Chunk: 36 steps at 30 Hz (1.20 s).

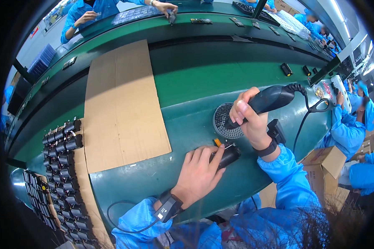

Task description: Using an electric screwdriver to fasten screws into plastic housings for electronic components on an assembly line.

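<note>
In my right hand (253, 120) is a black electric screwdriver (274, 98), with a coiled cord at its rear. Its tip end reaches down over a round grey dish (216, 124) that holds many small black screws (224, 111). My left hand (198, 174) grips a small black device (230, 157) against the green bench, fingers along its near left side. An orange flat ribbon (217, 142) sticks up from the device's far edge. Part of the device is hidden under my fingers. Each wrist wears a black band.
A cardboard sheet (122, 108) covers the bench at left-centre. Rows of black devices (66, 178) stand at the left. Beyond runs a green conveyor (203, 79) with black units (286, 69) at right. Co-workers in blue (347, 128) sit across and right, near an open carton (324, 166).
</note>
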Available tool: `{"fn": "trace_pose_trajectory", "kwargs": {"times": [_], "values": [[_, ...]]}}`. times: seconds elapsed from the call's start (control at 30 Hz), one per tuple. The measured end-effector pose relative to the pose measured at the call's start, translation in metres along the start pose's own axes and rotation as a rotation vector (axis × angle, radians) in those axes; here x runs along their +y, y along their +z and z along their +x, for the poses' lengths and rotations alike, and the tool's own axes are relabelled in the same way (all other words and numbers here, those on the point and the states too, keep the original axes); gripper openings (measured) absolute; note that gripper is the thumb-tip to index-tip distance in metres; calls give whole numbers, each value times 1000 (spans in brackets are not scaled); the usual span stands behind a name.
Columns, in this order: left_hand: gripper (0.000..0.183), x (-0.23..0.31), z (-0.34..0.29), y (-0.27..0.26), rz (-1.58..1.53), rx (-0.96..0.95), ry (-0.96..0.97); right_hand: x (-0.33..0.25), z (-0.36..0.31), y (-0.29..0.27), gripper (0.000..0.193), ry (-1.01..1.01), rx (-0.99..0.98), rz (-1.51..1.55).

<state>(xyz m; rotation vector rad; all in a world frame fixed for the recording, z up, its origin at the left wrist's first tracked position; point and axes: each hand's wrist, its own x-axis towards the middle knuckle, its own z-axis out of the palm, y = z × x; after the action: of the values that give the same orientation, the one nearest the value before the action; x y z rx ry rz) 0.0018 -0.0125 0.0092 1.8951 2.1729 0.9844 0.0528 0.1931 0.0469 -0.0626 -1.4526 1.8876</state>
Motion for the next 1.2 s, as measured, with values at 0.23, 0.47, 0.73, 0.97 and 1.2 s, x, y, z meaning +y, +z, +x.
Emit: {"fn": "trace_pose_trajectory", "kwargs": {"times": [0.23,0.47,0.73,0.97,1.2], "values": [[61,-1,2,0,-13,-5,5,1,0,-1,17,3,9,5],[61,-1,3,2,-19,-8,6,1,-1,-5,17,20,-24,-7],[66,-1,1,1,-7,9,-46,-7,-1,-3,15,-35,8,22],[69,-10,1,2,-55,15,-95,-36,-18,12,21,0,-89,137],[69,-9,3,1,-72,11,-91,-35,-44,21,24,33,-265,140]]}}
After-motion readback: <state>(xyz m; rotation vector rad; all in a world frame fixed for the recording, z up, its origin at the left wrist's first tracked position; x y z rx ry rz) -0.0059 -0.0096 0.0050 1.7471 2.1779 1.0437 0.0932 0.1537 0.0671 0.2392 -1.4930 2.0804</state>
